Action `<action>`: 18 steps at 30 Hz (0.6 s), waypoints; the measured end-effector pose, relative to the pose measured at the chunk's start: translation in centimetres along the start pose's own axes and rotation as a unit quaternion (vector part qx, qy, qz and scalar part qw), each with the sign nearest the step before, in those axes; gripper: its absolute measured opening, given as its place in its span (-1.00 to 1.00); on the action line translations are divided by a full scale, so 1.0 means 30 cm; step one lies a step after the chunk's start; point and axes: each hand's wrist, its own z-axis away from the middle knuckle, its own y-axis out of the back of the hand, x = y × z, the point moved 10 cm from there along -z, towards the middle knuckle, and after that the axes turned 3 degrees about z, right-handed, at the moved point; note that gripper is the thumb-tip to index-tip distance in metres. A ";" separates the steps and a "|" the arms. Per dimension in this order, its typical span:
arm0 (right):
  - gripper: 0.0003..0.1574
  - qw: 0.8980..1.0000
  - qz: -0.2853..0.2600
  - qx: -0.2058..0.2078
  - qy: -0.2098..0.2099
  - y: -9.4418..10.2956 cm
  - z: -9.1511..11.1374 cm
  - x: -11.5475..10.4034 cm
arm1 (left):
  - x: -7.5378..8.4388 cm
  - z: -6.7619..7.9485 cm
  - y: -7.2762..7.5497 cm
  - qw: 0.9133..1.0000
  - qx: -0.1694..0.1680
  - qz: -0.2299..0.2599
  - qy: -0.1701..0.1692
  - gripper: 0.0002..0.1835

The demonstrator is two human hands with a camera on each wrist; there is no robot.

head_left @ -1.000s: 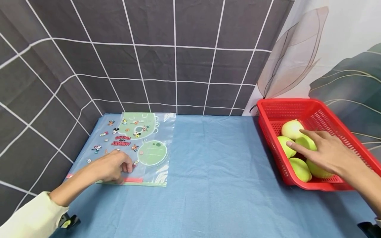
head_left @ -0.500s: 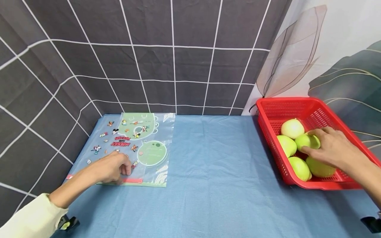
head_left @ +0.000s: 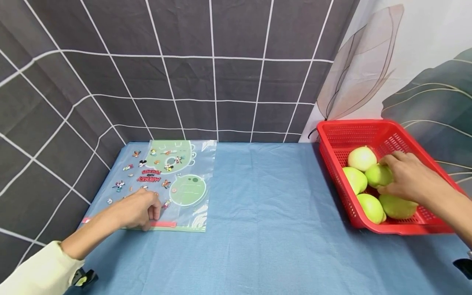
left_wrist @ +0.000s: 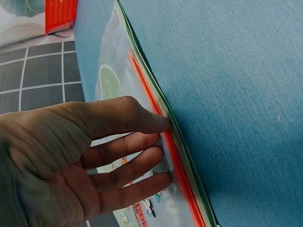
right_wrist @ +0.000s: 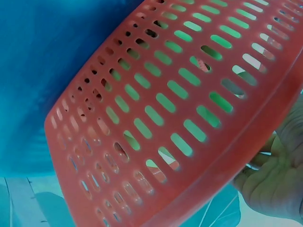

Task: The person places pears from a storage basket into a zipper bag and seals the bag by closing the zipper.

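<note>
On the left lies a clear plastic zip bag (head_left: 199, 166) with cartoon prints and a red strip along its near edge. My left hand (head_left: 138, 208) rests on that edge. In the left wrist view, the thumb of the left hand (left_wrist: 71, 151) touches the red strip (left_wrist: 173, 151), with the other fingers loosely bent over the bag. Over at the right, my right hand (head_left: 414, 178) grips a green apple (head_left: 378, 176) inside the red basket (head_left: 326, 164). Several other green apples (head_left: 370, 208) lie around it. The basket wall hides the held apple in the right wrist view.
A blue cloth (head_left: 254, 213) covers the table between bag and basket. Behind it hangs a dark grey curtain (head_left: 236, 78) with white grid lines. A white curtain (head_left: 435, 32) with leaf prints hangs behind the basket.
My right hand has come down from above the apples and closed round one of them, drawing it slightly. The left hand has stayed on the bag's edge.
</note>
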 end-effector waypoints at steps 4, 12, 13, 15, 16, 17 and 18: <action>0.20 0.999 0.020 0.001 0.038 0.006 -0.008 -0.016 | 0.001 0.003 0.002 1.000 0.003 -0.010 0.000 -0.58; 0.11 0.991 0.064 0.031 0.110 0.024 -0.018 -0.066 | -0.010 0.014 0.005 1.000 0.001 -0.012 -0.012 -0.59; 0.08 0.990 0.069 0.036 0.118 0.026 -0.019 -0.071 | -0.009 0.015 0.005 1.000 0.000 -0.009 -0.021 -0.59; 0.04 0.988 0.079 0.044 0.128 0.027 -0.020 -0.080 | -0.002 0.017 0.005 0.999 0.000 -0.003 -0.047 -0.61; 0.03 0.987 0.083 0.046 0.130 0.028 -0.021 -0.083 | 0.001 0.018 0.006 0.998 -0.001 0.000 -0.060 -0.62; 0.01 0.986 0.087 0.048 0.133 0.027 -0.022 -0.085 | 0.004 0.019 0.005 0.997 -0.002 0.002 -0.071 -0.63; -0.01 0.986 0.090 0.048 0.135 0.026 -0.023 -0.088 | 0.006 0.021 0.006 0.997 -0.003 0.004 -0.082 -0.64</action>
